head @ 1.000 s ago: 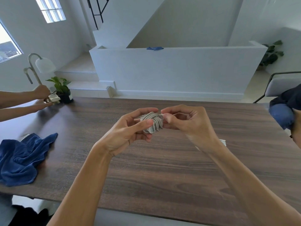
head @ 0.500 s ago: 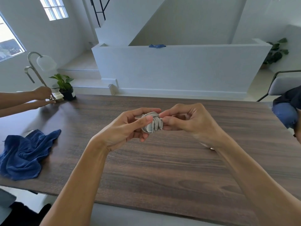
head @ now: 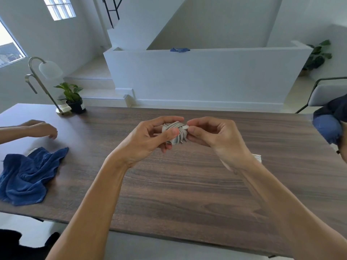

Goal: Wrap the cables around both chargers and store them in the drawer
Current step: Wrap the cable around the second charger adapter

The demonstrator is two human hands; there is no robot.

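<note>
A white charger [head: 176, 134] with its grey-white cable wound tightly around it is held above the middle of the wooden table [head: 187, 184]. My left hand [head: 148, 139] grips the charger, thumb across its front. My right hand [head: 216, 136] pinches the cable's plug end at the bundle's upper right. A second white charger [head: 256, 158] lies on the table behind my right wrist, mostly hidden. No drawer is in view.
A crumpled blue towel [head: 28, 175] lies at the table's left. Another person's hand [head: 41, 128] hovers over the far left. A lamp [head: 45, 76] and a potted plant [head: 73, 98] stand at the back left corner. A chair [head: 326, 94] stands at the right.
The other person's hands have left the lamp base and drawn back over the table. My right hand has brought the plug end up to the bundle's top. The head view has tilted slightly.
</note>
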